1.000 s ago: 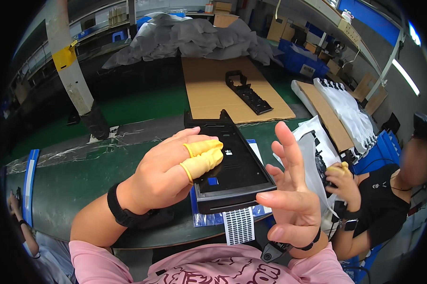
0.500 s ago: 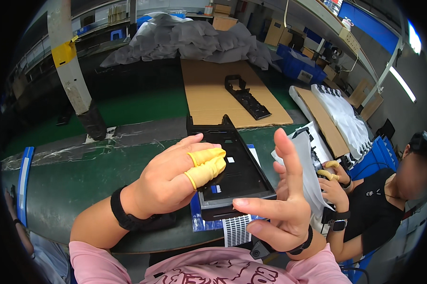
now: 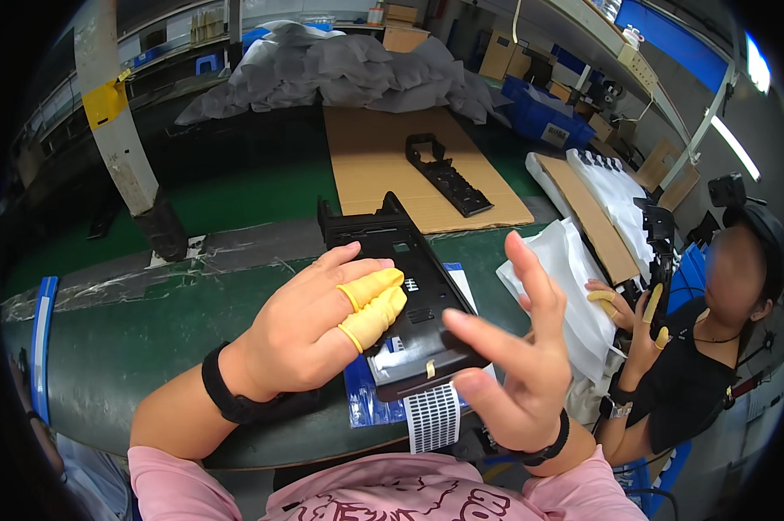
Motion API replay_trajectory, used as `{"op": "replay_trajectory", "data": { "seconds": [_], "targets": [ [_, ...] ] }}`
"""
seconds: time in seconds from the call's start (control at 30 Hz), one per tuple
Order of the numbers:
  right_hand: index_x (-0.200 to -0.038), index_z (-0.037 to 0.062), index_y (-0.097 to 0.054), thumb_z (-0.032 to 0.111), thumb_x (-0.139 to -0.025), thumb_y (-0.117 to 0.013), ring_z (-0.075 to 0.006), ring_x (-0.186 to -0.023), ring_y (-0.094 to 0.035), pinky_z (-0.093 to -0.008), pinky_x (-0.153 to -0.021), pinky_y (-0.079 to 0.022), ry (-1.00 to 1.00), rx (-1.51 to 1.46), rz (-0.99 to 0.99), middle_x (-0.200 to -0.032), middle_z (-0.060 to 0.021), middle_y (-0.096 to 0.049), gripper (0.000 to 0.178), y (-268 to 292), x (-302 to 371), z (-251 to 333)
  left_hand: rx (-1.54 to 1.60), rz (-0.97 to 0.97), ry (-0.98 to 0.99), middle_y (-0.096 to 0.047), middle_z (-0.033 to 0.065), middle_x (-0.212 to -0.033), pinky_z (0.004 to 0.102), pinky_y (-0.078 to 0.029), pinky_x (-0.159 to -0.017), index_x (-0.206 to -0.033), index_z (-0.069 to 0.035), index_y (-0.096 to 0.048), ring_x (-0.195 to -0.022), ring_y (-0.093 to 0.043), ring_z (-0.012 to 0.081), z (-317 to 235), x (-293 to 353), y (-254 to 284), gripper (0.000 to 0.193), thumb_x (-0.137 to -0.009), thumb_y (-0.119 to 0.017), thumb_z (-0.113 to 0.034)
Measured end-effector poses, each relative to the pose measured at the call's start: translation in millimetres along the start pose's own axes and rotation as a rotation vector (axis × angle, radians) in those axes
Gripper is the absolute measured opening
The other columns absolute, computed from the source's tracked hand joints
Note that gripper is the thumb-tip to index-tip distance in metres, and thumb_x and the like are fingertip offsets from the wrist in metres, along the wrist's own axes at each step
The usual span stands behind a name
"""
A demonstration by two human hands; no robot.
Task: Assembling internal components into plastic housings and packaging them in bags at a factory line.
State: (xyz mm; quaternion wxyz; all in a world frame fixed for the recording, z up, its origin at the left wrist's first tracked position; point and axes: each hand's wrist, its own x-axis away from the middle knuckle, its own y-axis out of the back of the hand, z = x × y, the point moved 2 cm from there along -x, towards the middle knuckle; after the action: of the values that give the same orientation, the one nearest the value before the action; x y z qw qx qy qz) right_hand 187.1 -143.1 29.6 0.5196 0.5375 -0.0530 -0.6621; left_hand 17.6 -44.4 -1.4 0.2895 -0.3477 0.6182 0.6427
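Observation:
A black plastic frame [image 3: 427, 308], long and tray-like with two prongs at its far end, is tilted in front of me. My left hand [image 3: 309, 317] is closed on its left side. Two of that hand's fingers wear yellow finger cots and lie across the frame's face; the thumb is hidden. A small beige strip [image 3: 430, 369] sits on the frame's near edge. My right hand [image 3: 522, 373] is open just off the near right corner, fingers spread, with nothing in them. Under the frame show a blue-edged sheet [image 3: 363, 401] and a white label sheet with black rectangles [image 3: 433, 418].
Another black plastic part [image 3: 448, 178] lies on cardboard [image 3: 366, 174] ahead. Behind it are heaped grey sheets [image 3: 349, 74]. A post [image 3: 118, 148] stands at left. On the right, a co-worker [image 3: 691, 347] handles a black part [image 3: 659, 247] beside white wrapping [image 3: 561, 286].
My right index finger has come off the frame's near edge, and the beige strip there now shows. The frame has tilted and shifted slightly left. The co-worker has raised a black part.

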Motion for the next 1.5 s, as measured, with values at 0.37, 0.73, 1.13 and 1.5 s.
{"op": "replay_trajectory", "data": {
  "seconds": [0.37,0.73,1.13,1.5],
  "targets": [
    [-0.120,0.0027,-0.042,0.006,-0.073,-0.062,-0.0186,-0.112,-0.038,-0.0314,-0.090,-0.035,-0.505,-0.909,-0.100,-0.126,-0.0137,-0.034,0.051,-37.7,6.1,-33.8,-0.124,0.113,-0.178,-0.058,0.0171,-0.091,0.0505,-0.039,-0.088,-0.083,0.003,-0.059,-0.091,-0.058,0.0332,-11.1,-14.2,-3.0,0.018,-0.065,-0.057,-0.002],
    [-0.125,-0.0034,-0.031,-0.005,-0.079,-0.051,-0.0195,-0.102,-0.053,-0.0337,-0.089,-0.043,-0.818,-1.892,0.019,-0.113,-0.0126,-0.051,0.050,-3.6,92.4,-87.8,-0.134,0.352,-0.411,-0.057,0.0101,-0.100,0.0407,-0.036,-0.091,-0.094,-0.006,-0.058,-0.102,-0.052,0.0250,-37.6,-68.4,-60.3,0.025,-0.071,-0.052,-0.013],
    [-0.108,0.0003,-0.045,-0.003,-0.068,-0.061,-0.0288,-0.069,-0.060,-0.0437,-0.065,-0.047,-0.599,-1.564,-0.509,-0.079,-0.0189,-0.059,0.043,83.2,216.5,-114.0,0.023,0.416,-0.352,-0.051,0.0115,-0.107,0.0354,-0.036,-0.085,-0.106,-0.001,-0.052,-0.104,-0.044,0.0262,-28.8,-136.7,-231.1,0.036,-0.071,-0.053,-0.006],
    [-0.102,-0.0020,-0.050,-0.005,-0.068,-0.058,-0.0304,-0.073,-0.060,-0.0443,-0.067,-0.047,-0.616,-1.607,-0.531,-0.082,-0.0184,-0.060,0.035,85.7,228.6,-117.9,-0.239,0.481,-0.412,-0.046,0.0026,-0.067,0.0276,-0.039,-0.069,-0.061,-0.008,-0.049,-0.074,-0.048,0.0170,12.4,-128.1,-185.4,0.005,-0.065,-0.052,-0.010]
  ]
}}
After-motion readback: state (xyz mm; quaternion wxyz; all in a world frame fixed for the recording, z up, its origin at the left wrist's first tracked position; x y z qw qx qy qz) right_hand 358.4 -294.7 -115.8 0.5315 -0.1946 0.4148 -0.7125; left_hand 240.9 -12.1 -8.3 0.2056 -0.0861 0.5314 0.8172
